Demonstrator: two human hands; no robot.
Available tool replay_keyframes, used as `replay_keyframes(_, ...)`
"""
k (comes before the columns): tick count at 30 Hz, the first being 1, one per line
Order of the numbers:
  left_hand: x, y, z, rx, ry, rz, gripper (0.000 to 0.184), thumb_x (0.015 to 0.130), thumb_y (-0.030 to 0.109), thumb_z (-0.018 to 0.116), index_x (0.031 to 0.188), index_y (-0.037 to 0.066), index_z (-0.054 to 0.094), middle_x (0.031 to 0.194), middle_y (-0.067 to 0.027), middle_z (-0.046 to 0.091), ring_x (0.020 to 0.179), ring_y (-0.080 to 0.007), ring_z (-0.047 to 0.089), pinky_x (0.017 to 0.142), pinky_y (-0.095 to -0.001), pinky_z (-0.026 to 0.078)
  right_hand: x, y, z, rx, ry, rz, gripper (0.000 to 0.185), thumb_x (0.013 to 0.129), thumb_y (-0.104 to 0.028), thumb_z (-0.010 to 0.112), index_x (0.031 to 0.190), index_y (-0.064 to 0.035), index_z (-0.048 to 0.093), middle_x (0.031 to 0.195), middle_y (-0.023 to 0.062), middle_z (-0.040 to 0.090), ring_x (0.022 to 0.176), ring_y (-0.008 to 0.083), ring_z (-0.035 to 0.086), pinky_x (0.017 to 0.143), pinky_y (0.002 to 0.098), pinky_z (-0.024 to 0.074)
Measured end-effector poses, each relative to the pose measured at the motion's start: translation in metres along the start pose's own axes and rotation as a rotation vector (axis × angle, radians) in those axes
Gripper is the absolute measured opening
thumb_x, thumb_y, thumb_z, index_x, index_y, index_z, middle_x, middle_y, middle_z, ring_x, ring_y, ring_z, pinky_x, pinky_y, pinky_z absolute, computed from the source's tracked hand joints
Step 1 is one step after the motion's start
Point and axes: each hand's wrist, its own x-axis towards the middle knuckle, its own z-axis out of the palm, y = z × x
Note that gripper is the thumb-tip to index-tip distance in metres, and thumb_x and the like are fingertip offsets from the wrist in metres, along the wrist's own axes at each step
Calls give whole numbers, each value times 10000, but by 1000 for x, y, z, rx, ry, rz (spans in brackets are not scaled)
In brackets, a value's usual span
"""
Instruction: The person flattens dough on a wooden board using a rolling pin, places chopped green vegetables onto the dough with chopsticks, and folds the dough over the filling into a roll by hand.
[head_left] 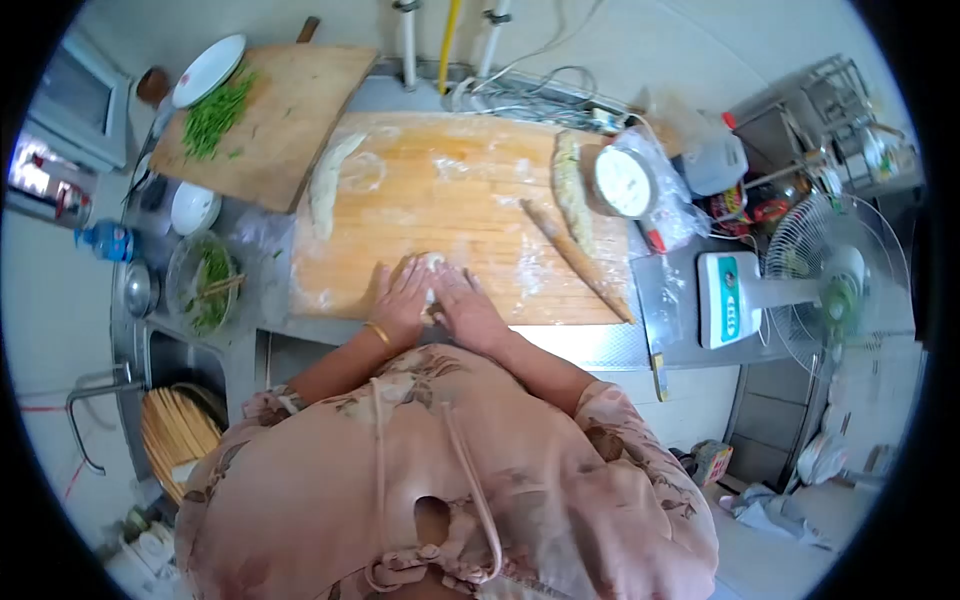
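Both hands press on a small piece of white dough point(432, 262) near the front edge of a floured wooden board point(450, 220). My left hand point(403, 300) lies on its left side and my right hand point(465, 305) on its right, fingertips pointing away from me, and they hide much of it. Fingers of both hands are stretched out flat. A long pale dough strip point(330, 185) lies at the board's left. Toward the right are a dough roll with green flecks point(571, 190) and a rolling pin point(575, 260) lying diagonally.
At back left, a cutting board point(300, 110) bears chopped greens point(215, 115) and a white plate point(208, 70). A glass bowl of greens point(205, 285) stands left. Right are a flour bowl point(622, 181), a knife point(656, 345), a scale point(729, 300) and a fan point(840, 280).
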Motion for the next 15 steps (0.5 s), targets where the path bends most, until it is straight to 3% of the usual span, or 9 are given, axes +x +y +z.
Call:
replay_keyframes(2, -11, -21, -18, -40, -160, -32, 826, 737, 291, 652, 1413, -12, 285, 1521, -160, 217, 1426, -298, 156, 1129, -562, 64, 14, -10, -1, 151, 20, -39, 650, 852, -186, 584, 1422, -28, 313, 1444, 211, 351, 1380, 344, 268, 1115, 460, 243)
replay_keyframes(3, 38, 36, -22, -199, -50, -12, 814, 744, 295, 650, 1407, -17, 295, 1520, -159, 220, 1425, -300, 157, 1129, -559, 68, -17, 42, -62, 13, 129, 25, 613, 844, -169, 588, 1393, -23, 356, 1403, 222, 391, 1339, 362, 319, 1090, 457, 279)
replay_keyframes(5, 23, 30, -41, -339, -82, -56, 789, 759, 303, 647, 1394, -27, 315, 1517, -159, 225, 1423, -303, 160, 1131, -551, 76, -15, 59, -90, 49, 390, 107, 542, 829, -136, 596, 1334, -14, 442, 1323, 244, 472, 1257, 397, 421, 1041, 451, 352)
replay_keyframes(6, 20, 29, -45, -344, -63, -75, 744, 768, 341, 652, 1397, 62, 368, 1523, -133, 225, 1423, -317, 152, 1132, -542, 90, -6, 103, -94, -28, 624, 113, 469, 801, -117, 622, 1245, -5, 519, 1189, 255, 548, 1097, 422, 520, 940, 459, 424)
replay_keyframes(7, 21, 32, -45, -328, -74, -48, 707, 768, 325, 655, 1384, 97, 395, 1519, -125, 236, 1417, -324, 165, 1131, -535, 111, -9, 131, -112, -22, 749, 310, 451, 776, -121, 654, 1204, -23, 552, 1127, 241, 563, 1021, 412, 538, 878, 465, 440)
replay_keyframes(9, 24, 36, -48, -295, -96, -3, 640, 767, 293, 662, 1358, 168, 451, 1511, -109, 258, 1406, -337, 192, 1129, -521, 153, -12, 179, -162, -199, 890, 511, 391, 764, -124, 672, 1146, -71, 611, 1062, 217, 579, 969, 388, 570, 826, 442, 474)
replay_keyframes(11, 33, 27, -29, -247, -13, 65, 579, 765, 231, 661, 1319, 198, 497, 1491, -98, 297, 1385, -347, 232, 1115, -494, 219, -11, 206, -194, -251, 821, 669, 354, 766, -127, 652, 1115, -70, 633, 1039, 230, 579, 945, 390, 590, 804, 428, 489)
replay_keyframes(14, 38, 18, -25, -290, 26, 85, 521, 762, 140, 644, 1271, 192, 547, 1452, -96, 353, 1352, -355, 287, 1087, -449, 300, 1, 267, -197, -236, 413, 658, 318, 752, -174, 686, 1061, -100, 675, 965, 221, 630, 944, 390, 600, 837, 422, 477)
replay_keyframes(15, 38, 14, -26, -330, 25, 71, 506, 761, 110, 636, 1257, 181, 560, 1438, -98, 372, 1341, -357, 304, 1076, -433, 324, 3, 295, -188, -210, 376, 564, 258, 750, -170, 669, 989, -78, 697, 897, 214, 663, 881, 384, 630, 815, 420, 490)
